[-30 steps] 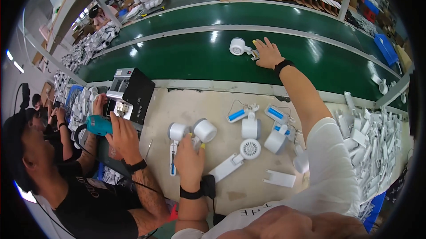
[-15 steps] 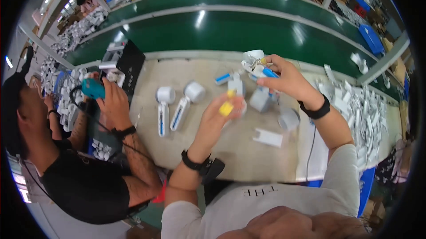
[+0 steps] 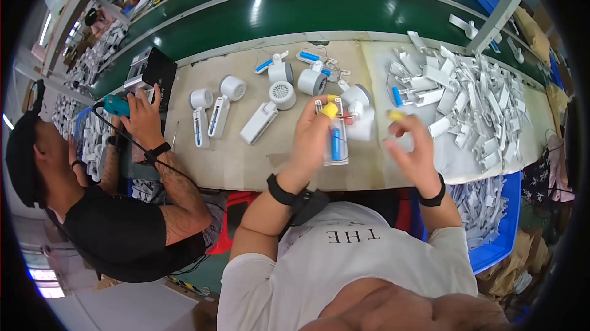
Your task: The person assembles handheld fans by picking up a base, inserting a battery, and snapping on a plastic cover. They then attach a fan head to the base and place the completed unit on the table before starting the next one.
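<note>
My left hand [image 3: 312, 137], yellow covers on its fingertips, is closed on the opened white handle of a handheld fan. A blue battery [image 3: 335, 144] lies inside that handle. Around its grey-rimmed fan head [image 3: 356, 95] there is a blurred white shape whose outline I cannot make out. Just to the right, my right hand [image 3: 413, 149] has its thumb and fingers apart, smeared by motion, with a pale blur between them. Beyond my left hand lie other fans with open handles [image 3: 312, 79]. A closed white handheld fan [image 3: 261, 119] rests to its left.
White plastic handle parts [image 3: 473, 97] are heaped on the right, with a loose blue battery [image 3: 397, 96] beside them. A blue bin [image 3: 507, 226] of parts stands below the table. On the left, a co-worker's hand [image 3: 144, 113] is by a teal power tool [image 3: 115, 105]. A green conveyor [image 3: 295, 20] runs behind.
The fan with the open handle has come down toward me and is now in my left hand. My right hand has let go of it and moved nearer. The view has shifted too.
</note>
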A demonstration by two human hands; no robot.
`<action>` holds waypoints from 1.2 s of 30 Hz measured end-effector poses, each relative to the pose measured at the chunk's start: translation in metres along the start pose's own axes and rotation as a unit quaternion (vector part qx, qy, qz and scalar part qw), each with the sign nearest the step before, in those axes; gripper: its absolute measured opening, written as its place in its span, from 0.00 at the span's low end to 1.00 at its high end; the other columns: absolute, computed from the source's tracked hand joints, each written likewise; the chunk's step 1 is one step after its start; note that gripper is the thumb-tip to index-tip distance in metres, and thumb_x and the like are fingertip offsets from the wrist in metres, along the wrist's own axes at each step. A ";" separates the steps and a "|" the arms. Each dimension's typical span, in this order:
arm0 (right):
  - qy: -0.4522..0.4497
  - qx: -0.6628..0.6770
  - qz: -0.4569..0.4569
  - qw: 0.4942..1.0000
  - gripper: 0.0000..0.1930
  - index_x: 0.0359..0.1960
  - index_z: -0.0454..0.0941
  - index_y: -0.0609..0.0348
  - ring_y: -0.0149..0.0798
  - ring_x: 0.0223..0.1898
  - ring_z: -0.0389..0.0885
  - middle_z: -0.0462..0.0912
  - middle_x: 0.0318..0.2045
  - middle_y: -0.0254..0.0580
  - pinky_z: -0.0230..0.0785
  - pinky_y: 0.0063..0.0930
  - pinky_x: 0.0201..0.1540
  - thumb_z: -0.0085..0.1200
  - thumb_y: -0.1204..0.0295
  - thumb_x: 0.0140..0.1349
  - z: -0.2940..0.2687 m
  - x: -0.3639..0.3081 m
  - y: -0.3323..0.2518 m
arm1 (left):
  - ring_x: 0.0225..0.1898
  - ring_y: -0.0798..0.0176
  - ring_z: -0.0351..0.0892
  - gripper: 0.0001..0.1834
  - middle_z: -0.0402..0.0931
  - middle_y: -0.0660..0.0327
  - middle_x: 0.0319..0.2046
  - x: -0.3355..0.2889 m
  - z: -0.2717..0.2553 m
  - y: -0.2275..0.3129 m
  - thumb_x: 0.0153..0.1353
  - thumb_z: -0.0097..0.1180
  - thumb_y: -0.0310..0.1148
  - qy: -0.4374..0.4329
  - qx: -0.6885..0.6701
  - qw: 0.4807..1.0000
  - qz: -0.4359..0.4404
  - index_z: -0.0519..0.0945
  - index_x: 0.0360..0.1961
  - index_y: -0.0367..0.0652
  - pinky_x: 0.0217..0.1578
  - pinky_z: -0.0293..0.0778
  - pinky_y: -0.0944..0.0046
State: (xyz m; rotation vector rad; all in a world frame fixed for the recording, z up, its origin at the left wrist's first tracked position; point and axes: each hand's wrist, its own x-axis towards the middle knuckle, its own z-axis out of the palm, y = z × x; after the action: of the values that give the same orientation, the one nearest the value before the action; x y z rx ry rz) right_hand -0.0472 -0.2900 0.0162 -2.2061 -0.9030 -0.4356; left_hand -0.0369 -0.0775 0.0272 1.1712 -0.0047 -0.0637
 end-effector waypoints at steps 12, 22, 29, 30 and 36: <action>-0.046 0.562 0.317 0.762 0.39 0.57 0.61 0.55 0.46 0.49 0.72 0.69 0.49 0.42 0.70 0.34 0.46 0.67 0.69 0.40 -0.001 -0.014 0.016 | 0.33 0.68 0.75 0.12 0.73 0.59 0.33 -0.010 0.005 0.009 0.64 0.41 0.32 -0.127 0.114 0.985 -0.015 0.66 0.46 0.39 0.34 0.71 0.68; 0.055 -0.170 -0.293 0.939 0.20 0.37 0.71 0.55 0.48 0.41 0.77 0.75 0.38 0.41 0.68 0.48 0.49 0.60 0.81 0.38 -0.055 0.022 0.033 | 0.22 0.69 0.72 0.11 0.71 0.58 0.27 -0.017 0.011 0.003 0.59 0.44 0.31 -0.220 0.081 0.956 -0.177 0.65 0.41 0.37 0.20 0.69 0.67; 0.048 -0.233 -0.271 0.933 0.20 0.32 0.70 0.55 0.46 0.41 0.77 0.73 0.38 0.40 0.62 0.49 0.55 0.59 0.86 0.35 -0.052 0.017 0.031 | 0.22 0.70 0.70 0.13 0.71 0.60 0.25 -0.021 0.011 -0.005 0.56 0.48 0.29 -0.220 0.222 0.945 -0.094 0.65 0.40 0.35 0.22 0.67 0.69; 0.040 -0.251 -0.261 0.931 0.20 0.33 0.70 0.55 0.46 0.41 0.77 0.73 0.38 0.40 0.61 0.49 0.55 0.59 0.86 0.35 -0.052 0.017 0.030 | 0.23 0.72 0.71 0.12 0.72 0.60 0.27 -0.021 0.011 -0.005 0.57 0.48 0.28 -0.217 0.266 0.937 -0.068 0.65 0.42 0.37 0.24 0.68 0.71; -0.006 -0.249 -0.234 0.940 0.22 0.37 0.71 0.55 0.48 0.46 0.76 0.75 0.41 0.41 0.61 0.47 0.56 0.60 0.84 0.36 -0.054 0.021 0.020 | 0.24 0.69 0.72 0.14 0.72 0.58 0.26 -0.015 0.006 -0.012 0.52 0.52 0.30 -0.234 0.367 0.900 -0.006 0.68 0.37 0.35 0.25 0.68 0.66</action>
State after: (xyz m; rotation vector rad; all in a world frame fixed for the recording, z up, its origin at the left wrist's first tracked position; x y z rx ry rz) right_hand -0.0205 -0.3290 0.0547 -2.4213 -1.4610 -0.9637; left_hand -0.0525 -0.0865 0.0189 1.8871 -0.4848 -0.3801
